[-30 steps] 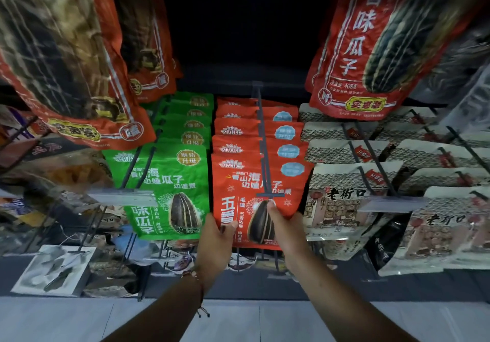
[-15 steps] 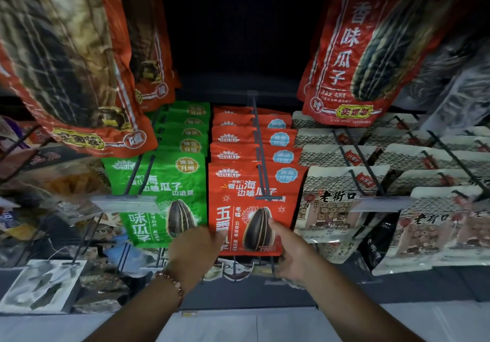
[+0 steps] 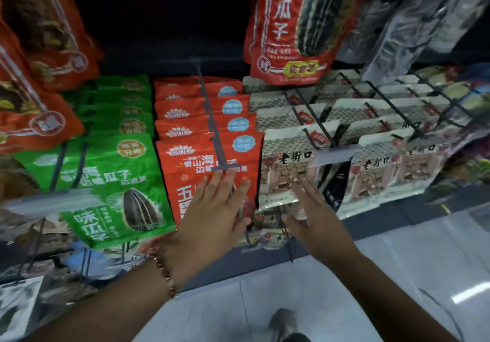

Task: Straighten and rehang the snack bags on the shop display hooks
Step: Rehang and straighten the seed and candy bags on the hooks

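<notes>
Front orange snack bag [image 3: 201,166] on its hook [image 3: 212,127]: left hand [image 3: 212,217] fingers flat against it, likely squaring it; right hand [image 3: 315,222] spread, empty, beside.

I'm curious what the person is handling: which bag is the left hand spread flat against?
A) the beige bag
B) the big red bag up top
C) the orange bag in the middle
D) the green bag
C: the left hand lies open, fingers straight, over the front orange bag.
</notes>
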The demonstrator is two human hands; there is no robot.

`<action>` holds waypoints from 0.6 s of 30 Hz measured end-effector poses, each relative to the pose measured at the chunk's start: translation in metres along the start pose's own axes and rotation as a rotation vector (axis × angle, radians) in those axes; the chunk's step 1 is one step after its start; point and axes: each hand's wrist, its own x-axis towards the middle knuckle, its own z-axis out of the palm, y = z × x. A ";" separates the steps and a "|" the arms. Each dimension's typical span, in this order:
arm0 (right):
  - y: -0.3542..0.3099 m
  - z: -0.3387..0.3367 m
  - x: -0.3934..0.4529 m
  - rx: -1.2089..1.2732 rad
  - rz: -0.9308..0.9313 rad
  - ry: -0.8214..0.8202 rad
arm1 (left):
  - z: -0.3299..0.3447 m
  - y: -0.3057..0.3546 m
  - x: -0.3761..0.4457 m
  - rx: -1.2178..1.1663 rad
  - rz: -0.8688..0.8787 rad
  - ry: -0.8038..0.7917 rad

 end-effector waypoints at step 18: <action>0.055 -0.068 0.076 -0.042 -0.280 -0.003 | 0.038 0.116 0.118 0.197 -0.393 0.072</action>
